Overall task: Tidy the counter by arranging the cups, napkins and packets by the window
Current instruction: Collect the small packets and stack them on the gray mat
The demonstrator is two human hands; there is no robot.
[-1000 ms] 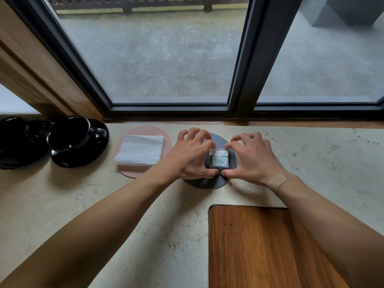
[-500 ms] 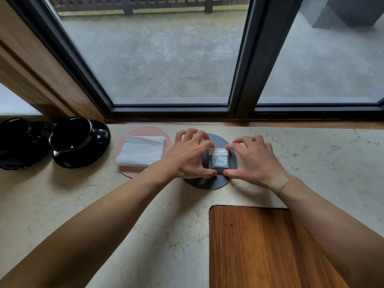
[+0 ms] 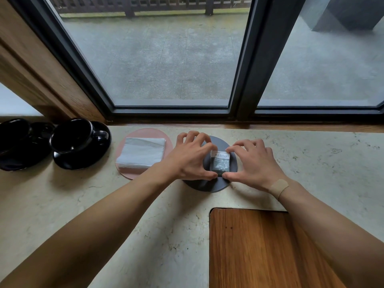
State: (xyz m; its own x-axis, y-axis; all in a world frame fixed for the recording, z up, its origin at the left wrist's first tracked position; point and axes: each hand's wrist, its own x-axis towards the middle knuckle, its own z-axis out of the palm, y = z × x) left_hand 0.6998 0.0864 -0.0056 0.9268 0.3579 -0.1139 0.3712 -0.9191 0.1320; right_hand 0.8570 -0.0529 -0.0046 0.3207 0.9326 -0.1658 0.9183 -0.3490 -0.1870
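A small stack of grey-and-white packets [image 3: 220, 163] lies on a dark grey round coaster [image 3: 233, 179] near the window. My left hand [image 3: 192, 157] pinches the stack's left side with thumb and fingers. My right hand [image 3: 254, 163] pinches its right side the same way. To the left, folded white napkins [image 3: 142, 152] rest on a pink round coaster [image 3: 133, 174]. Two black cups on black saucers stand at the far left, one [image 3: 71, 136] nearer the napkins and one [image 3: 14, 132] at the frame's edge.
The pale marble counter [image 3: 104, 204] runs under a dark-framed window [image 3: 249, 59]. A wooden inset panel [image 3: 259, 246] sits in the counter at the near right. A wooden wall post [image 3: 41, 75] rises behind the cups.
Both hands stay pinched around the packets on the grey coaster. The view has shifted very slightly; nothing else moved.
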